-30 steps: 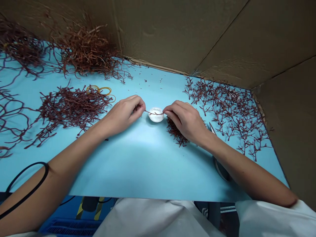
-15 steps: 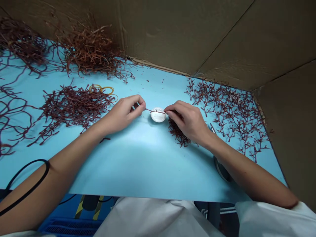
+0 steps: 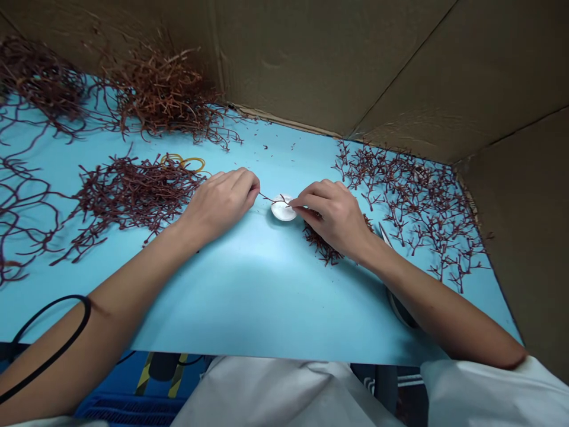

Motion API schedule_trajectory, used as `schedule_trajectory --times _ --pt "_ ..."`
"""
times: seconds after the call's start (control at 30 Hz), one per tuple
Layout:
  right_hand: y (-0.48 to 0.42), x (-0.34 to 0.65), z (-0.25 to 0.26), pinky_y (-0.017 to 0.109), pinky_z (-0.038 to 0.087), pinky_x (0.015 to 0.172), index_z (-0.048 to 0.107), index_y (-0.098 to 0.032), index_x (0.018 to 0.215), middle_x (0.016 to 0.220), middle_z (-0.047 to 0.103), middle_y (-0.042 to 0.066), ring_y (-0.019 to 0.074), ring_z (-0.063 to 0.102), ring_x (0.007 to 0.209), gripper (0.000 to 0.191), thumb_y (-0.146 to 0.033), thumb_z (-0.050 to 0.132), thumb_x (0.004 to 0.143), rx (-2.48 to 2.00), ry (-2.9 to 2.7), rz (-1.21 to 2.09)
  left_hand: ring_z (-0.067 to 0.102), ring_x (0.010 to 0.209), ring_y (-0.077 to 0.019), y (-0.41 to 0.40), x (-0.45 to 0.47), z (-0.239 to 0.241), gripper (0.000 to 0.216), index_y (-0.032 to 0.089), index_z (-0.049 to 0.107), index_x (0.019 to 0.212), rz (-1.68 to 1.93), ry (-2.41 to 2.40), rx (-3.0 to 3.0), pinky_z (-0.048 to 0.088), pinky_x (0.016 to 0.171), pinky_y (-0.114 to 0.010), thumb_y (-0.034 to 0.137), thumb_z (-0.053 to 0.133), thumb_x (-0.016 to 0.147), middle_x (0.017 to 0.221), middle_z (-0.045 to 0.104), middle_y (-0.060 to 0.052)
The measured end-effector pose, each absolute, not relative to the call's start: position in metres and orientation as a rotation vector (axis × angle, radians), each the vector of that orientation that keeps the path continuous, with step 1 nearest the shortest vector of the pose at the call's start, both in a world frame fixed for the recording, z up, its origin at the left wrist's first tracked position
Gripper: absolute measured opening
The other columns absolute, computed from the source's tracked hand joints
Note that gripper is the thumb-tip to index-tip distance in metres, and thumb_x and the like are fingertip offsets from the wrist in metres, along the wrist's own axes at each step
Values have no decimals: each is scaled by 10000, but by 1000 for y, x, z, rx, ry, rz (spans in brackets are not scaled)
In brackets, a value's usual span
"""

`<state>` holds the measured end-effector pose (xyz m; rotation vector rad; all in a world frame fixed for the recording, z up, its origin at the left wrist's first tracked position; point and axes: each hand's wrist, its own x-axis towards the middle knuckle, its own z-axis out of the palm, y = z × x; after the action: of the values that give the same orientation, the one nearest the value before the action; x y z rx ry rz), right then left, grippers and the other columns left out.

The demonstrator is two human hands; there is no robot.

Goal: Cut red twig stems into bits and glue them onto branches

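Note:
My left hand point(image 3: 222, 200) is closed in a pinch on one end of a thin reddish-brown twig point(image 3: 267, 198). The twig stretches over a small round white dish point(image 3: 283, 215), with a short fork showing above it. On the other side, thumb and forefinger of my right hand point(image 3: 336, 214) pinch the right end; whether it is one piece or two joined, I cannot tell. Partly under my right hand lies a small pile of short forked twigs point(image 3: 326, 252). Scissors point(image 3: 384, 235) lie beside my right forearm, which hides their middle.
Left of my left hand is a heap of short brown twigs point(image 3: 128, 193) with yellow rubber bands point(image 3: 193, 161). Larger tangled bundles point(image 3: 160, 89) stand behind. Many forked twigs point(image 3: 413, 196) spread at the right. Cardboard walls point(image 3: 311, 65) close off the blue table point(image 3: 267, 296). A black cable point(image 3: 48, 296) crosses my left forearm.
My left hand has turned over, its back now facing up and its fingers more hidden. My right hand has shifted slightly left over the dish. The twig's fork has rotated upward.

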<state>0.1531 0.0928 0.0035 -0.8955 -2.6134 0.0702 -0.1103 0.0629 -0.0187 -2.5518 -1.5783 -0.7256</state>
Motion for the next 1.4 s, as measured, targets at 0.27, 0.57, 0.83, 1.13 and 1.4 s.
schedule_trajectory --times 0.27,0.57,0.83,1.13,1.4 --pt "92 147 7 397 316 758 797 -246 1035 980 797 77 252 601 916 193 -298 612 1060 -878 -2657 91 693 847 -267 65 -114 -19 190 201 628 978 -743 -1623 -2554 498 785 -390 204 446 1028 947 744 -112" --pt "88 157 7 389 353 770 794 -245 1065 986 791 77 246 622 914 195 -313 612 1058 -937 -2514 124 659 794 -229 61 -111 -21 161 189 610 1034 -808 -1651 -2595 477 742 -348 238 457 1050 954 729 -87" --pt "88 169 1 413 349 794 782 -302 1057 993 763 62 243 586 907 218 -285 565 1075 -934 -2456 -65 631 777 -255 61 -98 -17 349 172 673 962 -660 -1302 -2540 422 712 -399 242 368 1116 865 704 -117" --pt "91 174 -6 419 355 827 761 -313 1069 1017 753 47 237 570 929 253 -224 525 1080 -852 -2479 -134 564 681 -243 65 -89 -15 418 157 691 922 -454 -1150 -2537 355 637 -408 152 313 1101 781 654 -113" --pt "91 174 -11 433 364 849 752 -337 1121 1025 746 44 245 560 935 254 -222 530 1074 -833 -2540 -94 560 688 -237 64 -92 -17 396 173 679 919 -388 -1079 -2447 387 660 -407 135 321 1085 788 646 -105"
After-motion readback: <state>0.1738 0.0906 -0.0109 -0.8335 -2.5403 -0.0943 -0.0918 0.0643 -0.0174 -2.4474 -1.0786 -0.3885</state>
